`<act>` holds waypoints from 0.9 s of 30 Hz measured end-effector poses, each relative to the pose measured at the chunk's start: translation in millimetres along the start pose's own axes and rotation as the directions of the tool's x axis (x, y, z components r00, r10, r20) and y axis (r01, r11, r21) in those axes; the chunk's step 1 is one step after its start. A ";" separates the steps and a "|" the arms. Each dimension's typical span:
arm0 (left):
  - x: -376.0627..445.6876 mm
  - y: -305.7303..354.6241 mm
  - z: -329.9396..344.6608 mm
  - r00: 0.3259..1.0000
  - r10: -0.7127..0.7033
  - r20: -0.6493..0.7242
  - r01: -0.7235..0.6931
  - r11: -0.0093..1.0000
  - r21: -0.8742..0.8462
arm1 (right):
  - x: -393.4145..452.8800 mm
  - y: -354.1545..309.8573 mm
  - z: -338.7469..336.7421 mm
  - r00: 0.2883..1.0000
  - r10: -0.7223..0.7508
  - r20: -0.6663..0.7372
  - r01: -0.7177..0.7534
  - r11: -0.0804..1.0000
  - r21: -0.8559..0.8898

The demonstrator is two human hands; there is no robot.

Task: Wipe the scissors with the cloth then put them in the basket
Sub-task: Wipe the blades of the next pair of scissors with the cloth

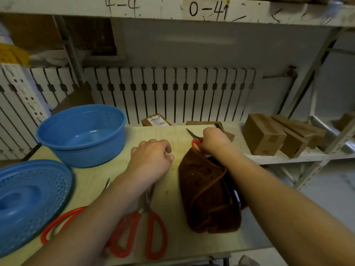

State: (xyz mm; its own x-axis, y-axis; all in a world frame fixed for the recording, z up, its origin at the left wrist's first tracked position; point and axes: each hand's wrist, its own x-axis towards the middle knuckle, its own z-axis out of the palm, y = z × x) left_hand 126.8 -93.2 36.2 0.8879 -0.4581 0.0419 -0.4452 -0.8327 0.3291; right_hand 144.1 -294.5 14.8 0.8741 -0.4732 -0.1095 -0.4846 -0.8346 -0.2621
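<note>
My right hand grips a small pair of red-handled scissors by the handle at the far end of the table, blades pointing up and left. A folded brown cloth lies under my right forearm. My left hand hovers over the table with its fingers loosely curled and holds nothing. Two larger pairs of red-handled scissors lie near the front edge: one under my left wrist, the other further left, partly hidden by my forearm. The blue basket stands at the far left.
A blue perforated lid lies upside down at the near left. Cardboard boxes sit on a metal shelf to the right. A labelled parcel lies behind the table, in front of a white radiator.
</note>
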 end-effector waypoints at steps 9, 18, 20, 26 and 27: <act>-34.4 -5.2 -18.8 0.999 0.013 -0.036 -0.014 0.999 -0.042 | -62.4 -31.5 -51.1 0.967 -0.132 -0.219 0.151 0.986 0.072; -93.5 -36.6 -26.3 0.993 0.025 -0.114 -0.025 1.000 0.006 | -176.8 -78.8 -35.8 0.969 -0.228 0.095 0.207 0.960 0.189; -106.7 -43.5 -23.8 0.992 0.034 -0.124 -0.032 0.999 0.015 | -189.9 -82.5 -21.8 0.961 -0.218 0.172 0.202 0.974 0.106; -133.9 -59.2 -10.3 0.992 0.059 -0.111 -0.051 0.996 0.069 | -212.7 -90.9 13.5 0.946 -0.222 0.236 0.251 0.962 -0.102; -136.8 -60.5 -8.4 0.993 0.060 -0.103 -0.053 0.996 0.073 | -215.1 -92.5 17.7 0.946 -0.230 0.230 0.264 0.956 -0.128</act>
State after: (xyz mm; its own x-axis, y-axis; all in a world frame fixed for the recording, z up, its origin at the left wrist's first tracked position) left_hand 33.3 22.5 18.5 0.8666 -0.4731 0.1587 -0.4989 -0.8278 0.2565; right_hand 1.5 -110.5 45.7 0.9457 -0.1905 -0.2634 -0.2369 -0.9588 -0.1570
